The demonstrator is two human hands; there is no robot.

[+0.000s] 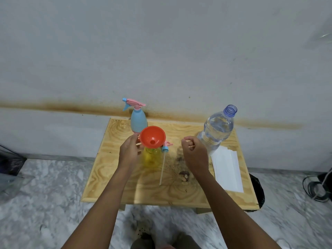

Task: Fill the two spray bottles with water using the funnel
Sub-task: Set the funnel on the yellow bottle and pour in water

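Observation:
An orange funnel [152, 138] sits in the neck of a yellow spray bottle [151, 158] on the wooden table [125, 191]. My left hand [129, 151] holds the funnel at its left rim, beside the bottle's neck. The yellow bottle's spray head [165, 147] lies just right of it, its dip tube [162, 168] pointing toward me. A blue spray bottle [138, 121] with its pink trigger head on stands behind the funnel. My right hand [193, 153] hovers with loosely curled, empty fingers next to an uncapped clear water bottle [216, 131].
White paper sheets [227, 170] lie on the table's right side, partly under the water bottle. A dark knot with brown bits [184, 175] marks the wood near my right wrist. A wall rises right behind the table. A black bag [258, 191] and cables [318, 187] lie on the floor to the right.

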